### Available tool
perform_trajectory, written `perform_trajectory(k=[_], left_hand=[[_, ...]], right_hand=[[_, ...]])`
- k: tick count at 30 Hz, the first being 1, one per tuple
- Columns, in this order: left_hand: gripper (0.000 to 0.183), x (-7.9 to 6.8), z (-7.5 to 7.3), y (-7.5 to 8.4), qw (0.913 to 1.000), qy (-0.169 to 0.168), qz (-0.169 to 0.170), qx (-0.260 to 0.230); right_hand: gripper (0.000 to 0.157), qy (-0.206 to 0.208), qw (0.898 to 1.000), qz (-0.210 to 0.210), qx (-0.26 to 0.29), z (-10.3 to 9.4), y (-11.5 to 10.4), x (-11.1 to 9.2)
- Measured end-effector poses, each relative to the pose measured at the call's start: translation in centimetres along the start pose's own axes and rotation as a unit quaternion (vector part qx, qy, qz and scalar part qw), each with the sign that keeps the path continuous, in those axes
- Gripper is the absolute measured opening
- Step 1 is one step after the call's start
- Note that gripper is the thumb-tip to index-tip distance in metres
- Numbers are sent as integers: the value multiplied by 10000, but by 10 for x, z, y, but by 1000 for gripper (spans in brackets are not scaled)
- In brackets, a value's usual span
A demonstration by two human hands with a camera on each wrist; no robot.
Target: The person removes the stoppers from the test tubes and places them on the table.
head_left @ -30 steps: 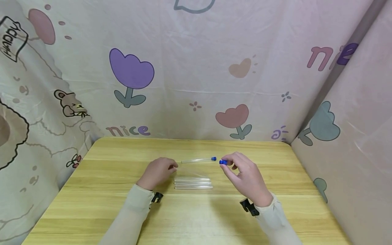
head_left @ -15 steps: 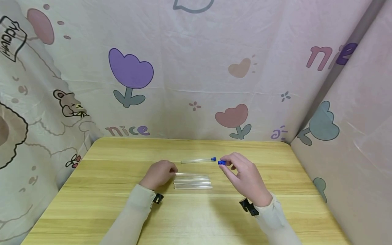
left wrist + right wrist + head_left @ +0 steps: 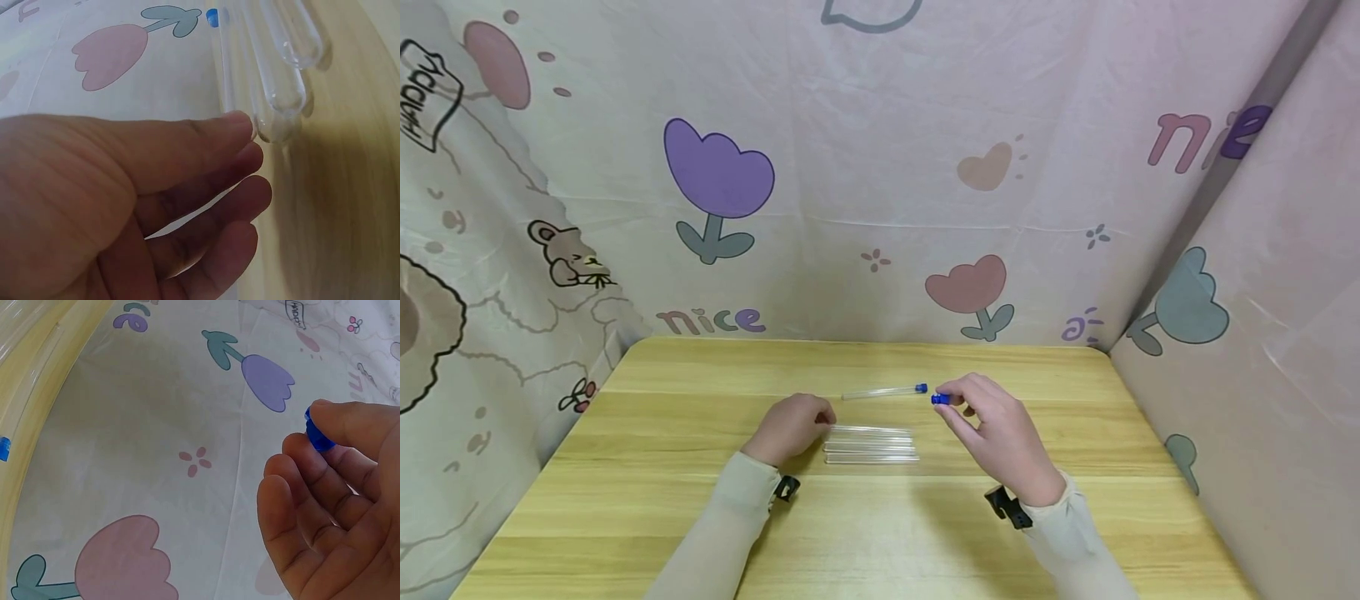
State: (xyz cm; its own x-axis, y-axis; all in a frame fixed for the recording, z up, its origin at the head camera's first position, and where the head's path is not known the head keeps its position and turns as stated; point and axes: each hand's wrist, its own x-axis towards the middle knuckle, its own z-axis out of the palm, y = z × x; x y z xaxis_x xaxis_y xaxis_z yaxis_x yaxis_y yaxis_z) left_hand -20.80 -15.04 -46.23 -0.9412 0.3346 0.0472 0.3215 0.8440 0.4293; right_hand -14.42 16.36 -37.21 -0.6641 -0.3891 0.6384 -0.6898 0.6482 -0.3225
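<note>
Several clear glass test tubes lie side by side on the table, their rounded ends toward my left hand. That hand's thumb and forefinger pinch the rounded end of the rearmost test tube; the left wrist view shows the fingertips close together beside the tube ends. Between thumb and forefinger, my right hand holds a small blue stopper, raised off the table. The stopper is apart from the tubes, and the right wrist view shows the blue stopper partly covered by the thumb.
Behind the row lies another test tube with a blue stopper in its right end. The wooden table ends at a printed curtain at the back. Curtains hang at both sides too.
A second ago the left hand was slightly farther back, with a faint, blurred clear shape beside it. It has come down toward me, and the rearmost tube lies with the row. The right hand barely moved.
</note>
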Motion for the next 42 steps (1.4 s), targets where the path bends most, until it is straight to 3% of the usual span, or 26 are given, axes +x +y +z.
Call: perform_trajectory(k=[7,11,16,20,23,28,33,39,42], left_hand=[[4,-1,0,-3,10000,7,22,-30],[7,-5,-9,1,9997,123,-42,-223],[17,-15,-37,17,9957,847,210,-296],[22,-25,-58,32,9857,1570,594,-128],[27,-31,-68,41,9799,1785,872,-197],[36,-35,-75,47,9753,1748,1297,-386],[37,-35,-76,44,9792,1584,1243,-245],[40,-34,-77,42,9843,1401,1064,-179],[43,-32,-76,42,9857,1359,977,-170]], right_hand=[[18,-23,10000,2,-3,0,-2,0],[18,-7,10000,-10,31,0,-2,0],[19,-11,9999,-3,113,1,-2,-1],[19,-18,9998,78,154,1,-2,-2],[20,25,9996,152,230,0,-1,-3],[23,176,9990,197,365,1,2,-4],[18,94,9983,290,496,0,5,-1],[16,-215,9862,1243,1071,2,27,-4],[14,-495,9804,1640,973,3,48,-8]])
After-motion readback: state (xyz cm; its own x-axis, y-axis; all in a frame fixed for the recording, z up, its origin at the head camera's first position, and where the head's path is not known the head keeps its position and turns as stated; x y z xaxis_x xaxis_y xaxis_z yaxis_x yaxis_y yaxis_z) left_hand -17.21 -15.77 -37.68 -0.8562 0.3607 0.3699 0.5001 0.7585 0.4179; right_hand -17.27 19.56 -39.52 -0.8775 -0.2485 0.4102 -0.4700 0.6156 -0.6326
